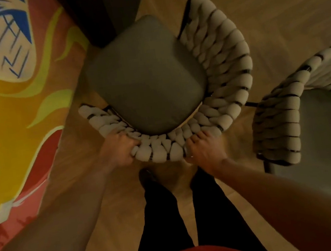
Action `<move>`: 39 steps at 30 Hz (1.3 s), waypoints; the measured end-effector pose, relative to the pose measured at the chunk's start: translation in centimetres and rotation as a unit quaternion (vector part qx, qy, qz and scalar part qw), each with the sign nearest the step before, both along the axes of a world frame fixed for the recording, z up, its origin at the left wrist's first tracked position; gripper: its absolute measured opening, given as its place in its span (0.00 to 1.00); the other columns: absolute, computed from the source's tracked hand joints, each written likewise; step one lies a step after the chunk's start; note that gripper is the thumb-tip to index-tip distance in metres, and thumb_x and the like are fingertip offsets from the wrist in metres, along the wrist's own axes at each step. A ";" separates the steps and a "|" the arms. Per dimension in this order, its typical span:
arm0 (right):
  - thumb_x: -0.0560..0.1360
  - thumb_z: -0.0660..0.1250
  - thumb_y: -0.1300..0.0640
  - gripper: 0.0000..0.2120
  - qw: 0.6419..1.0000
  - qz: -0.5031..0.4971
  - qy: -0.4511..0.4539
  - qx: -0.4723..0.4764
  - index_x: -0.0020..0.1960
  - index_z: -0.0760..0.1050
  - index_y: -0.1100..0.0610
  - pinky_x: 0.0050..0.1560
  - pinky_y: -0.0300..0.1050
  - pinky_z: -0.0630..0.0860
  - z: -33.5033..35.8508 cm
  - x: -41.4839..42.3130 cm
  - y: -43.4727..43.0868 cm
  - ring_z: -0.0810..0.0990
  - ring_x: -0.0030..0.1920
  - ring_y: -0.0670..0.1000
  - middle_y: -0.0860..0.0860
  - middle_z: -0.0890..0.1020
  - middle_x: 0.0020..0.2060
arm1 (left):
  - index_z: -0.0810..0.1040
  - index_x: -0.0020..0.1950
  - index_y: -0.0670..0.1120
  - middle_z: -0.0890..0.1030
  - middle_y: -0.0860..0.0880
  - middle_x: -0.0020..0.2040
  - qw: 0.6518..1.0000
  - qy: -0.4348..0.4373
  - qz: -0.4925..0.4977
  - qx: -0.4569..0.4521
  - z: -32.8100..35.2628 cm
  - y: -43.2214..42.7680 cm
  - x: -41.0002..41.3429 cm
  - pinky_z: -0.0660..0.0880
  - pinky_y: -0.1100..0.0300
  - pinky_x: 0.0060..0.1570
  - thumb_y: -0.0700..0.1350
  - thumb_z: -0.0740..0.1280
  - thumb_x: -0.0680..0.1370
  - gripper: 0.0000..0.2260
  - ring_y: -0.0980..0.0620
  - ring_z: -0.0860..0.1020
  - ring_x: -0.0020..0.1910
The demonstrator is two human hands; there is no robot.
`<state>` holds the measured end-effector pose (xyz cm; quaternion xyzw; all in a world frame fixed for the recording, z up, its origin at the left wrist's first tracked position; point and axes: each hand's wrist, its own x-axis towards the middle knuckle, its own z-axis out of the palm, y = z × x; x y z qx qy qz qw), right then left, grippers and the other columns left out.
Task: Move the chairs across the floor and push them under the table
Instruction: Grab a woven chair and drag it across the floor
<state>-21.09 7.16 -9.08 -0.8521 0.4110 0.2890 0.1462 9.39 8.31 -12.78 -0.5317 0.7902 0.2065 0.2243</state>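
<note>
Head view: curved-back chair (146, 80) of thick cream woven cord on a dark frame, with grey seat cushion.
Clasped at the backrest rim by left hand (120, 148) and right hand (204, 148), both curled over the cord; seat front at the edge of the dark table (107, 10).

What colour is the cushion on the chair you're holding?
The chair has a dark grey cushion; the head view shows it.

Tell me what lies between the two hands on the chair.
In the head view, only a stretch of the chair's braided backrest runs between the left hand and the right hand, which both grip its rim.
</note>
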 end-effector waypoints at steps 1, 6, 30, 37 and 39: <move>0.81 0.65 0.37 0.25 1.000 -0.012 -0.009 0.002 0.64 0.79 0.56 0.66 0.53 0.72 0.0 1.4 1.1 0.80 0.60 0.57 0.54 0.84 0.59 | 0.86 0.57 0.61 0.86 0.54 0.49 1.000 -0.009 -0.014 -0.004 0.5 -0.4 1.3 0.73 0.53 0.55 0.51 0.73 0.68 0.18 0.49 0.82 0.51; 0.85 0.56 0.34 0.29 0.998 -0.036 -0.046 0.038 0.71 0.74 0.56 0.74 0.53 0.68 -0.6 4.3 3.1 0.77 0.68 0.57 0.55 0.80 0.67 | 0.85 0.63 0.58 0.86 0.52 0.55 0.997 -0.050 -0.044 -0.036 1.7 -1.2 3.7 0.64 0.48 0.73 0.48 0.73 0.72 0.19 0.45 0.77 0.61; 0.66 0.39 0.18 0.54 0.987 0.110 0.114 -0.024 0.77 0.72 0.50 0.83 0.67 0.45 0.2 -14.7 -11.9 0.65 0.79 0.61 0.56 0.74 0.74 | 0.77 0.71 0.53 0.82 0.51 0.64 0.972 -0.021 0.231 0.026 1.3 3.8 -16.7 0.73 0.49 0.62 0.46 0.72 0.76 0.22 0.46 0.77 0.65; 0.71 0.48 0.19 0.47 0.995 0.033 0.091 -0.026 0.74 0.76 0.49 0.82 0.69 0.46 -0.2 -13.2 -7.5 0.70 0.77 0.61 0.56 0.77 0.71 | 0.80 0.67 0.53 0.84 0.51 0.58 0.987 -0.029 0.158 0.013 2.1 3.6 -12.3 0.75 0.51 0.56 0.46 0.72 0.74 0.21 0.48 0.79 0.61; 0.71 0.50 0.19 0.46 0.995 0.009 0.097 -0.029 0.74 0.76 0.48 0.82 0.69 0.45 -0.4 -11.6 -5.2 0.69 0.77 0.60 0.55 0.76 0.72 | 0.81 0.64 0.54 0.85 0.51 0.56 0.991 -0.035 0.131 0.009 2.2 3.5 -9.9 0.74 0.52 0.56 0.47 0.73 0.72 0.20 0.48 0.79 0.60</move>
